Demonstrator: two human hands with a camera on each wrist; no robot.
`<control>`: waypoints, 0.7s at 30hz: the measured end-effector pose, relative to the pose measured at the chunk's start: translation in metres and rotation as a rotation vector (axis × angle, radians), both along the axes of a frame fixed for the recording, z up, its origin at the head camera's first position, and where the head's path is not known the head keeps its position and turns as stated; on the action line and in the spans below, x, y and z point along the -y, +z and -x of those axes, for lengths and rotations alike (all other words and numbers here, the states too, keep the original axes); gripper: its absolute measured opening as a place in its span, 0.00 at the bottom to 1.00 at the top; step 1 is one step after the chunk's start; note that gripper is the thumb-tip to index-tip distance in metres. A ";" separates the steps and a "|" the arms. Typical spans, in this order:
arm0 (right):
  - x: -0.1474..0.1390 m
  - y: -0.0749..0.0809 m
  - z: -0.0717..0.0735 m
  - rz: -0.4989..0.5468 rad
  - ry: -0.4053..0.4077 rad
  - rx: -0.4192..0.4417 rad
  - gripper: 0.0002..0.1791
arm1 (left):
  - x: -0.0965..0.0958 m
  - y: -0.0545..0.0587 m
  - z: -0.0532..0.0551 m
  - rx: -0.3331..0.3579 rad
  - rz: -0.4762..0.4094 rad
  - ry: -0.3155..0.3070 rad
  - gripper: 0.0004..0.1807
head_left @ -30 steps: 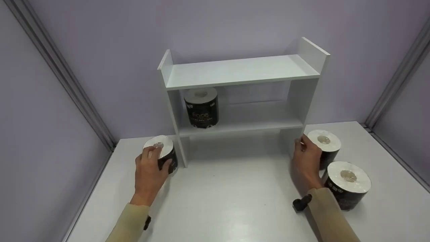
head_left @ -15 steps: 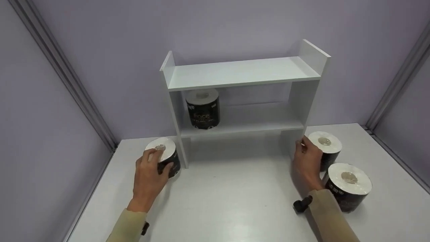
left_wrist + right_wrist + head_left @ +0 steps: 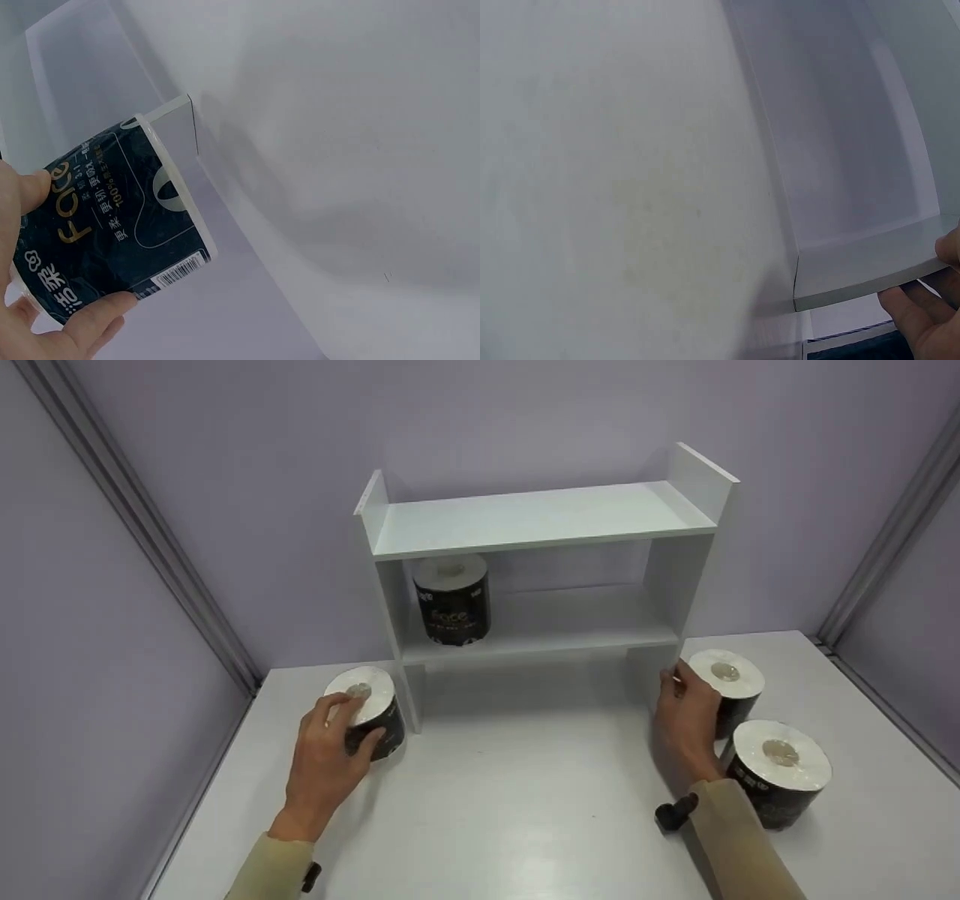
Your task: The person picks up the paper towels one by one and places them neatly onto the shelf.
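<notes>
At the left, my left hand (image 3: 322, 757) holds a toilet roll (image 3: 382, 727) in dark printed wrapping, beside the left foot of a white two-tier shelf (image 3: 540, 517). In the left wrist view its thumb and fingers span the wrapped roll (image 3: 112, 217), which looks tilted there. My right hand (image 3: 686, 720) pinches the front edge of the shelf's right side panel. The right wrist view shows the thumb on one face of that panel (image 3: 870, 274) and fingers on the other. Another roll (image 3: 454, 611) stands upright at the left of the middle shelf.
To the right of the shelf, one toilet roll (image 3: 727, 682) stands just behind my right hand and another (image 3: 780, 780) stands nearer, beside my sleeve. The shelf is on a white table (image 3: 510, 810) against a pale wall, with metal-framed panels on both sides.
My left hand has come slightly toward me, and the roll it holds has shifted a little right and nearer. The right hand keeps its place on the shelf panel.
</notes>
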State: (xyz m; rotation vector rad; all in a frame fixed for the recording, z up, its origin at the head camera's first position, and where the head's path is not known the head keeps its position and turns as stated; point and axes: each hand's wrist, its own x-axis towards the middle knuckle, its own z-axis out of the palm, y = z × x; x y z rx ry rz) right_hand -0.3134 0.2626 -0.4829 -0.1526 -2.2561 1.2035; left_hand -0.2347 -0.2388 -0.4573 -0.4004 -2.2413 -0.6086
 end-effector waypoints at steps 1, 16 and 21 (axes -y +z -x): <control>0.000 0.000 0.000 -0.002 0.001 -0.001 0.11 | 0.000 0.001 -0.001 -0.002 0.000 -0.004 0.31; -0.001 0.002 -0.001 0.011 -0.009 0.018 0.11 | -0.002 0.004 -0.017 0.037 0.050 -0.059 0.31; 0.001 0.001 0.000 0.040 0.005 0.017 0.11 | -0.002 0.005 -0.020 0.045 0.037 -0.068 0.31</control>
